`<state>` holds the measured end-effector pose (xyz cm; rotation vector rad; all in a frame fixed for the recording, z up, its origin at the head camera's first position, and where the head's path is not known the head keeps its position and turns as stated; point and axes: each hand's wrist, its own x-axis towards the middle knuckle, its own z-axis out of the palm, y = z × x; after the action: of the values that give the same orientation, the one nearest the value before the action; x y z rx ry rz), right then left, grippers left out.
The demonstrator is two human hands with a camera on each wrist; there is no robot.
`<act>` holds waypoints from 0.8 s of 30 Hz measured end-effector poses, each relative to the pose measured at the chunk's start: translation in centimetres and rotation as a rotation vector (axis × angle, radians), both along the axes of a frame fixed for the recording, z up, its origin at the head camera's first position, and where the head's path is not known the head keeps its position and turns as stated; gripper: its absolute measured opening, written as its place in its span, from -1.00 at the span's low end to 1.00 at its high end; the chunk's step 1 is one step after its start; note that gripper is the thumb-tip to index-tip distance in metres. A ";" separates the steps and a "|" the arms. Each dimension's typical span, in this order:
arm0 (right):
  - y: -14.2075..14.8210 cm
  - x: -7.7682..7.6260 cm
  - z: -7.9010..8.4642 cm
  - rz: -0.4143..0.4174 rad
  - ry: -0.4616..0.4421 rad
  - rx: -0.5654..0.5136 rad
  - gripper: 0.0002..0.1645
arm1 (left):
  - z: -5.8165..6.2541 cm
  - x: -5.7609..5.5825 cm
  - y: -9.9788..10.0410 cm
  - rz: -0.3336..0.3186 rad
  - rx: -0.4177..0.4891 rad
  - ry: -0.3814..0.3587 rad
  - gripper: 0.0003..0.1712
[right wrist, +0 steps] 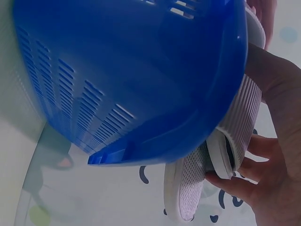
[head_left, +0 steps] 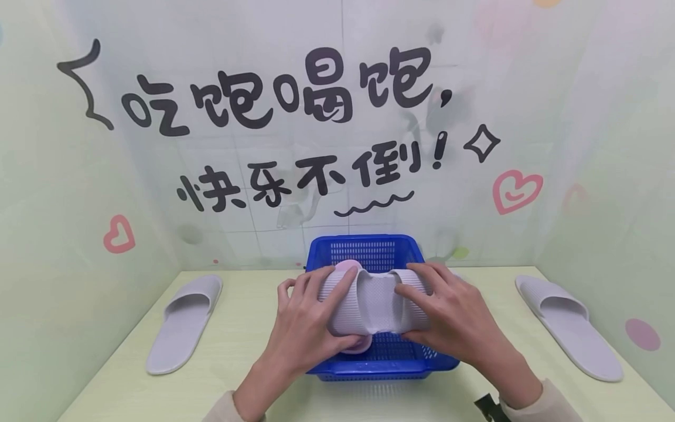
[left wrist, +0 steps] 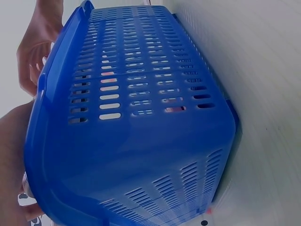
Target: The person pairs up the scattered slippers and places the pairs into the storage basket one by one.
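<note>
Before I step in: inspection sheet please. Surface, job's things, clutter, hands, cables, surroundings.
Surface: pale table, bare patches visible on both sides of the basket.
Job's things: blue basket on the table; held slippers over it; pink item partly hidden behind them; left-side slipper and right-side slipper lying on the table.
Clutter: nothing seen.
Hands: left hand and right hand grip opposite ends of the held slippers.
Cables: nothing seen; dark piece by the right sleeve, unclear.
Surroundings: backdrop with black lettering, pink hearts.
</note>
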<state>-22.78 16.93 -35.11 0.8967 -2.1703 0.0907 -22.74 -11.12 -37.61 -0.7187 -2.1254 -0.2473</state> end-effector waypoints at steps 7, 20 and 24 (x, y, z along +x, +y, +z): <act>-0.2 0.1 -0.1 0.016 0.012 0.011 -0.05 | 0.1 0.3 0.3 0.002 -0.019 -0.018 0.31; -0.5 0.3 -0.2 -0.007 -0.019 0.001 -0.04 | -0.2 0.4 0.5 -0.002 -0.020 -0.005 0.32; -0.6 0.3 -0.2 -0.016 -0.013 0.007 -0.04 | -0.2 0.4 0.5 0.000 -0.020 0.002 0.33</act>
<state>-22.43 16.28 -35.36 0.8847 -2.1905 0.0815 -22.37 -10.64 -37.84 -0.7296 -2.1284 -0.2256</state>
